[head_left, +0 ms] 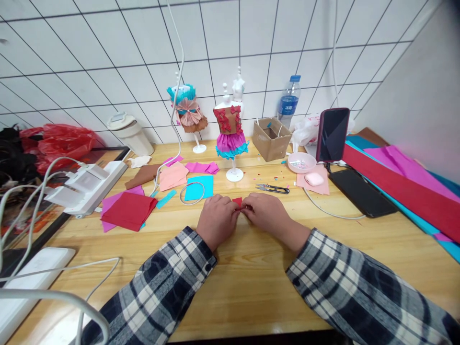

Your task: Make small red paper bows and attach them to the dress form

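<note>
- Head view, hands: left hand (216,221) and right hand (266,212) side by side on table (251,282), fingertips meeting at centre.
- Fingers: both sets curled narrow, pinching red scrap (237,201) between them; most of it hidden behind knuckles.
- Location of scrap: just above table surface, between the two hands, in front of cyan sheet (200,187) and wire loop (191,193).
- Handling, judged: thin paper, very light, limp, easily creased or torn. Best gripped at edges or along a fold with fingertip pads, light pressure only. Liable to slide on smooth wood if released.
- Near right hand: snips (273,189) lying flat, apart from fingers.
- Behind hands: mannequin (230,132) in red, pink and cyan paper dress, upright on white stand; second mannequin (187,112) to its left with fan-pleated dress.
- Left of hands: red stack (129,211) over pink sheets, well apart.
- Right side: cardboard box (271,138), pink dish (301,162), upright phone (332,134), flat phone (362,192), water bottle (289,101), long paper rolls (406,189) along wall.
- Far left: power strip (89,184) with white cables.
</note>
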A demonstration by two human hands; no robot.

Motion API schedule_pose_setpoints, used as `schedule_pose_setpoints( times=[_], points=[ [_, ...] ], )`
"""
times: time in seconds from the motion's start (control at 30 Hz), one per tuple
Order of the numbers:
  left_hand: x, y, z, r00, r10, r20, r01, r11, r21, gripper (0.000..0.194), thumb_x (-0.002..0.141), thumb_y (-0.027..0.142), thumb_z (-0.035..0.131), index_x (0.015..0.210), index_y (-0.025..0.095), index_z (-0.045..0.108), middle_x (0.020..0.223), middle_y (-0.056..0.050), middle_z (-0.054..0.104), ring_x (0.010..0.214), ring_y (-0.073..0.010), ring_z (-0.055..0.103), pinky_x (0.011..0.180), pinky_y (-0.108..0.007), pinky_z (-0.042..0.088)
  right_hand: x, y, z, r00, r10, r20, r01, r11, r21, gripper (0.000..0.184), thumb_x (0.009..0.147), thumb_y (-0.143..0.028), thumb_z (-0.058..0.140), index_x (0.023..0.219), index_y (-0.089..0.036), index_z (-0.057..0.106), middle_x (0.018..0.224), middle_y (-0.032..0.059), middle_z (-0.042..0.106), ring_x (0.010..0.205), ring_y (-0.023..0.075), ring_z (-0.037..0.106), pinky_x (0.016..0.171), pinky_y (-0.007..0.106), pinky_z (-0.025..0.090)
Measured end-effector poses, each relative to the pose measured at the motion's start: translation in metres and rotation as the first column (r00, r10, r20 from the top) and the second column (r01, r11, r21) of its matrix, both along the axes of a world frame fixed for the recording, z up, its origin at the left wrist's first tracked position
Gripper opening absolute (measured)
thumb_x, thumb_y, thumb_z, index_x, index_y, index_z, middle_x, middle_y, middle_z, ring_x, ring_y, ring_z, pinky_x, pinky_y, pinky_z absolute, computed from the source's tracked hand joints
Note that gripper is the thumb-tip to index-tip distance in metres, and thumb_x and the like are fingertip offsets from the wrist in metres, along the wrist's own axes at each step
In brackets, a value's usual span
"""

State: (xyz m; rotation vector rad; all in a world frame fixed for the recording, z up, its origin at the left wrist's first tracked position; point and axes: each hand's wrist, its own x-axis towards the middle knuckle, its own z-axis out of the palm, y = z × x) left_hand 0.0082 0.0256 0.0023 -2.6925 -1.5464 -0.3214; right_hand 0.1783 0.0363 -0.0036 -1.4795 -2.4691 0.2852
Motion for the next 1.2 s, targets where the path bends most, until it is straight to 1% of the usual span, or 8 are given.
schedule_pose_setpoints(
  times=[0.13,0.3,0.47,0.53,0.7,0.87,1.0,1.2],
  points=[
    [0.0,-0.0007,0.001,1.0,-0.005,0.002,0.005,1.0,0.005,0.024,0.09,0.03,0.046,0.086,0.022,0.068,0.08,-0.005,0.065,0.081,-0.021,0.054,0.075,-0.037,0.037,-0.0002,-0.001,-0.0007,1.0,0.003,-0.007,-0.002,1.0,0.013,0.018,0.089,-0.03,0.049,0.088,-0.022,0.066,0.087,0.0036,0.065,0.083,0.0174,0.058,0.065,0.026,0.034],
    [0.0001,-0.0008,0.0009,1.0,0.003,0.004,-0.003,1.0,0.001,0.024,0.09,0.03,0.046,0.082,0.021,0.067,0.08,-0.006,0.065,0.082,-0.0211,0.054,0.075,-0.036,0.037,0.0001,-0.0014,0.0001,1.0,0.0,0.008,0.0,1.0,0.017,0.019,0.089,-0.029,0.05,0.086,-0.022,0.067,0.086,0.003,0.066,0.083,0.0176,0.059,0.065,0.026,0.035],
    [0.0001,0.0001,-0.0001,1.0,0.005,0.017,-0.005,1.0,-0.008,0.023,0.09,0.03,0.047,0.086,0.02,0.067,0.081,-0.007,0.065,0.083,-0.021,0.054,0.077,-0.037,0.037,-0.0005,-0.0008,0.0007,1.0,0.0,0.0,0.0,1.0,-0.008,0.018,0.089,-0.028,0.05,0.089,-0.022,0.068,0.088,0.0028,0.066,0.084,0.0172,0.059,0.065,0.026,0.035],
    [0.0002,0.0004,-0.0004,1.0,0.004,0.01,-0.004,1.0,-0.011,0.024,0.09,0.03,0.046,0.086,0.02,0.068,0.081,-0.006,0.065,0.082,-0.0209,0.054,0.076,-0.036,0.037,-0.0007,-0.001,0.0005,1.0,-0.003,0.001,0.003,1.0,-0.017,0.018,0.089,-0.028,0.05,0.089,-0.023,0.067,0.088,0.0027,0.066,0.084,0.0172,0.059,0.065,0.026,0.035],
    [-0.0001,-0.0001,0.0004,1.0,0.005,0.002,-0.005,1.0,-0.006,0.024,0.091,0.031,0.046,0.087,0.022,0.068,0.081,-0.005,0.065,0.081,-0.0207,0.054,0.075,-0.036,0.036,-0.0003,-0.0018,0.0,1.0,-0.009,-0.009,0.009,1.0,0.002,0.019,0.09,-0.03,0.049,0.095,-0.025,0.066,0.091,0.0019,0.066,0.086,0.0171,0.059,0.064,0.026,0.034],
    [-0.0003,-0.0007,0.0004,1.0,0.001,0.009,-0.001,1.0,0.003,0.025,0.091,0.031,0.045,0.085,0.022,0.067,0.08,-0.005,0.065,0.082,-0.021,0.054,0.076,-0.037,0.035,0.0007,-0.0002,-0.0005,1.0,0.002,0.024,-0.002,1.0,0.011,0.02,0.09,-0.032,0.048,0.091,-0.025,0.067,0.089,0.0017,0.066,0.084,0.0173,0.059,0.063,0.027,0.033],
    [-0.0005,0.0,-0.0009,1.0,0.017,0.026,-0.017,1.0,0.004,0.023,0.09,0.031,0.047,0.088,0.022,0.068,0.081,-0.005,0.065,0.083,-0.0216,0.054,0.076,-0.037,0.035,0.0007,0.0003,-0.0015,1.0,0.009,0.018,-0.009,1.0,0.015,0.02,0.09,-0.031,0.048,0.088,-0.024,0.067,0.087,0.0006,0.065,0.083,0.0167,0.059,0.063,0.027,0.033],
    [-0.0013,-0.0007,0.0,1.0,0.009,0.009,-0.01,1.0,0.015,0.023,0.09,0.033,0.048,0.089,0.024,0.069,0.08,-0.004,0.066,0.083,-0.0226,0.052,0.075,-0.038,0.033,0.0004,-0.0007,-0.0021,1.0,0.002,-0.006,-0.002,1.0,0.005,0.019,0.091,-0.032,0.048,0.092,-0.025,0.066,0.089,0.001,0.066,0.085,0.0169,0.059,0.064,0.027,0.033]
  ],
)
